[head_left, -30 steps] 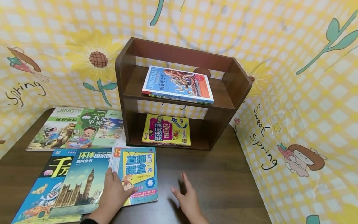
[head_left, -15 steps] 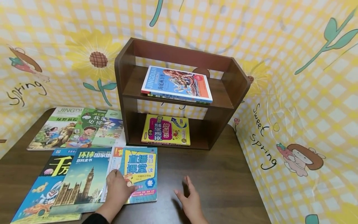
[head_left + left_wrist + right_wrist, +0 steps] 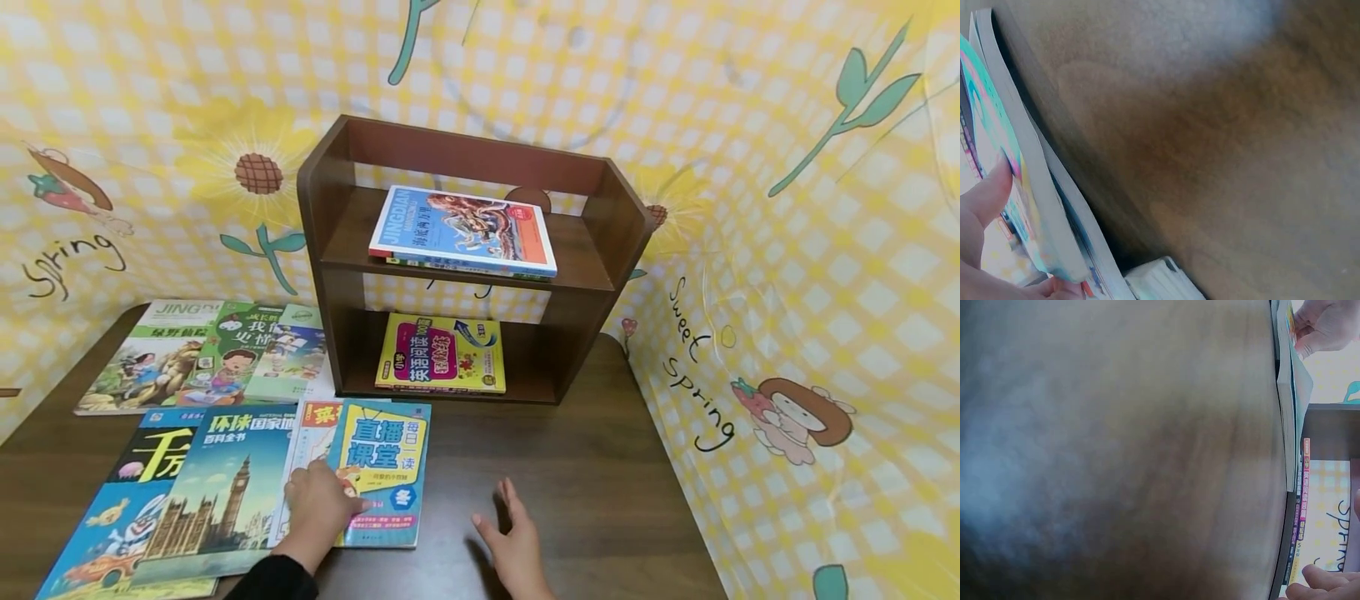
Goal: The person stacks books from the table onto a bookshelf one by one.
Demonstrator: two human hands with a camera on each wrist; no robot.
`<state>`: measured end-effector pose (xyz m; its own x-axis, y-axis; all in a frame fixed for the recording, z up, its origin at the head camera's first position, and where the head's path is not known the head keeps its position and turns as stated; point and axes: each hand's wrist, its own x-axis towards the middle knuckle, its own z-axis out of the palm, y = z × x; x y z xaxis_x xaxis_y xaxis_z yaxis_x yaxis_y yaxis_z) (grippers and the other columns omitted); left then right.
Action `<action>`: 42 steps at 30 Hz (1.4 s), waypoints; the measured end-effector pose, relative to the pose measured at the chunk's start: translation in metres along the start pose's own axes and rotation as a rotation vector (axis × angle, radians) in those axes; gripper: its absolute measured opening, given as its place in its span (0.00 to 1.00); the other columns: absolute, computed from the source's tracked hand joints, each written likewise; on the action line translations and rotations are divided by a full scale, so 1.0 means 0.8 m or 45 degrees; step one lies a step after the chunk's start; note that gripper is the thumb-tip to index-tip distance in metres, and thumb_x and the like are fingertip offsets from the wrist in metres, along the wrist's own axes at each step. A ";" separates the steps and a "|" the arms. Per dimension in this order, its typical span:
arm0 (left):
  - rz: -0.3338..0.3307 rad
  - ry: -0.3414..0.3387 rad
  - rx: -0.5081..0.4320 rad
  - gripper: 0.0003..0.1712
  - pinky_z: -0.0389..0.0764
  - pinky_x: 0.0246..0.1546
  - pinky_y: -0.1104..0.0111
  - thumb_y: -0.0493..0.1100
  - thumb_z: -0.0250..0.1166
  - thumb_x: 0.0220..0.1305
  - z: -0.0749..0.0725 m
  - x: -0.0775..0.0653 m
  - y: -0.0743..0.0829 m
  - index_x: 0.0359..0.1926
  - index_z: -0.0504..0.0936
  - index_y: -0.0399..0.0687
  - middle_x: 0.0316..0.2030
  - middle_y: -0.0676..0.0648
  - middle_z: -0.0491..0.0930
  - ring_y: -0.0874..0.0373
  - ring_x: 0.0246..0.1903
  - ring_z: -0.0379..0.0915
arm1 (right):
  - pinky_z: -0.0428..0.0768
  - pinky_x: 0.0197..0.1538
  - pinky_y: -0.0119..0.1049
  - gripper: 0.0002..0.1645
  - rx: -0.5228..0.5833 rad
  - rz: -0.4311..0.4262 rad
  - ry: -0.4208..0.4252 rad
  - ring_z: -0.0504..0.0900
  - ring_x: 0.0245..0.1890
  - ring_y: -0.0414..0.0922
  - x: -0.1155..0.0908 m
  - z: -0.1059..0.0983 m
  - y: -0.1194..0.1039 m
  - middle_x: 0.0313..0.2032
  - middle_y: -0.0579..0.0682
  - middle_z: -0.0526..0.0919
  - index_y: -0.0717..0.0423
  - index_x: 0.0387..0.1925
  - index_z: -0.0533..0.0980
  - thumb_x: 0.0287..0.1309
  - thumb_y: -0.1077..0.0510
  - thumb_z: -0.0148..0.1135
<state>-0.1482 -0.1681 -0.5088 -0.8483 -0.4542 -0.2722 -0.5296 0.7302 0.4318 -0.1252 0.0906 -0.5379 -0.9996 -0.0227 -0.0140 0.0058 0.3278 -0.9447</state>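
Note:
My left hand (image 3: 318, 504) pinches the left edge of a blue paperback book (image 3: 390, 529) with a yellow title panel, thumb on the cover. In the left wrist view the thumb (image 3: 994, 190) presses on the cover, and fingertips (image 3: 1063, 289) show at the book's edge. A pale book with red lettering (image 3: 303, 437) lies partly under the blue one. Right of the books, my right hand (image 3: 517, 546) holds nothing, fingers extended and apart from the blue book. Only some of its fingers (image 3: 1325, 581) appear in the right wrist view.
A brown two-tier bookshelf (image 3: 326, 321) stands behind, with a stack of books (image 3: 465, 229) above and a yellow book (image 3: 442, 354) below. Several more books lie left, including one with a clock tower (image 3: 217, 500) and a green one (image 3: 225, 358). All rest on a dark wooden table (image 3: 600, 500).
The blue book has slid slightly right under my left hand, baring more of the pale book beneath. My right hand has shifted a little right. The head view has moved slightly.

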 end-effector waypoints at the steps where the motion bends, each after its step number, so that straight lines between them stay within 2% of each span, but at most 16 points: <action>1: -0.010 -0.012 0.004 0.50 0.67 0.52 0.48 0.47 0.81 0.41 -0.001 0.001 -0.001 0.52 0.63 0.16 0.43 0.25 0.67 0.35 0.46 0.59 | 0.56 0.68 0.59 0.46 -0.004 -0.006 -0.002 0.63 0.67 0.62 -0.001 -0.001 0.000 0.64 0.66 0.68 0.72 0.68 0.58 0.54 0.57 0.70; 4: -0.020 -0.052 0.025 0.49 0.67 0.52 0.48 0.48 0.81 0.41 -0.004 0.003 -0.004 0.50 0.65 0.16 0.41 0.26 0.68 0.35 0.45 0.60 | 0.56 0.67 0.59 0.47 -0.015 -0.012 -0.021 0.63 0.66 0.62 -0.002 -0.002 -0.001 0.64 0.66 0.68 0.72 0.68 0.58 0.54 0.57 0.70; 9: 0.029 -0.101 0.038 0.44 0.69 0.52 0.47 0.47 0.80 0.42 -0.011 0.007 -0.008 0.47 0.69 0.15 0.39 0.27 0.72 0.36 0.44 0.64 | 0.56 0.67 0.61 0.48 -0.015 0.070 -0.052 0.60 0.68 0.62 -0.001 -0.005 0.001 0.66 0.65 0.65 0.70 0.70 0.56 0.55 0.55 0.69; 13: 0.026 -0.124 -0.087 0.40 0.74 0.45 0.51 0.42 0.78 0.46 -0.018 0.011 -0.005 0.48 0.68 0.15 0.39 0.28 0.73 0.39 0.40 0.68 | 0.58 0.67 0.62 0.48 -0.003 0.102 -0.018 0.60 0.68 0.62 0.001 -0.008 0.001 0.67 0.65 0.65 0.69 0.70 0.56 0.56 0.56 0.69; 16: -0.020 -0.167 -0.192 0.42 0.75 0.42 0.55 0.40 0.75 0.50 -0.019 0.013 -0.003 0.53 0.61 0.16 0.41 0.27 0.71 0.41 0.39 0.68 | 0.59 0.66 0.62 0.47 -0.008 0.070 0.006 0.60 0.68 0.62 0.001 -0.008 0.001 0.66 0.64 0.67 0.69 0.70 0.57 0.55 0.56 0.69; 19: -0.045 -0.198 -0.240 0.43 0.75 0.40 0.58 0.39 0.72 0.54 -0.019 0.010 -0.003 0.56 0.56 0.17 0.44 0.26 0.69 0.41 0.41 0.68 | 0.58 0.67 0.61 0.46 -0.017 0.028 0.019 0.62 0.67 0.62 -0.001 -0.009 0.001 0.65 0.65 0.68 0.70 0.69 0.58 0.55 0.57 0.69; 26: 0.034 -0.206 -0.304 0.40 0.76 0.30 0.66 0.35 0.66 0.59 -0.014 0.000 -0.007 0.63 0.54 0.17 0.49 0.24 0.69 0.41 0.41 0.70 | 0.59 0.67 0.59 0.45 -0.043 -0.005 0.015 0.64 0.66 0.61 -0.002 -0.010 -0.002 0.64 0.65 0.69 0.71 0.68 0.59 0.55 0.59 0.69; 29: 0.044 -0.241 -0.332 0.40 0.78 0.31 0.65 0.35 0.64 0.61 -0.014 0.001 -0.009 0.65 0.53 0.18 0.51 0.24 0.68 0.40 0.42 0.70 | 0.59 0.67 0.59 0.44 -0.043 -0.016 0.006 0.64 0.66 0.61 0.000 -0.011 -0.005 0.64 0.64 0.70 0.70 0.68 0.59 0.55 0.59 0.69; 33: 0.026 -0.349 -0.459 0.43 0.82 0.33 0.63 0.34 0.61 0.62 -0.013 0.005 -0.015 0.69 0.47 0.21 0.55 0.24 0.64 0.40 0.45 0.71 | 0.58 0.67 0.60 0.44 -0.017 -0.031 -0.008 0.63 0.67 0.62 0.002 -0.011 -0.009 0.64 0.64 0.70 0.71 0.68 0.59 0.56 0.59 0.68; 36: 0.023 -0.444 -0.637 0.43 0.84 0.33 0.61 0.32 0.57 0.64 -0.012 0.004 -0.019 0.72 0.42 0.25 0.57 0.25 0.62 0.43 0.43 0.74 | 0.58 0.67 0.61 0.43 0.024 -0.032 -0.024 0.62 0.67 0.62 0.003 -0.010 -0.012 0.63 0.64 0.70 0.71 0.68 0.59 0.56 0.59 0.68; 39: 0.044 -0.507 -0.814 0.40 0.84 0.32 0.60 0.30 0.54 0.66 -0.012 0.000 -0.021 0.72 0.43 0.29 0.53 0.28 0.68 0.49 0.37 0.79 | 0.60 0.66 0.60 0.43 0.090 -0.006 -0.053 0.62 0.66 0.63 0.004 -0.008 -0.016 0.63 0.66 0.70 0.72 0.67 0.59 0.57 0.60 0.67; 42: 0.080 -0.541 -0.954 0.36 0.84 0.31 0.58 0.30 0.53 0.67 -0.014 -0.006 -0.019 0.71 0.49 0.34 0.46 0.34 0.76 0.51 0.32 0.81 | 0.65 0.64 0.59 0.41 0.167 0.065 -0.085 0.65 0.65 0.64 0.006 -0.006 -0.020 0.63 0.68 0.69 0.72 0.67 0.59 0.58 0.59 0.66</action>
<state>-0.1357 -0.1829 -0.5041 -0.8822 -0.0855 -0.4631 -0.4709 0.1505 0.8693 -0.1303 0.0896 -0.5216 -0.9940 -0.0738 -0.0805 0.0640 0.2038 -0.9769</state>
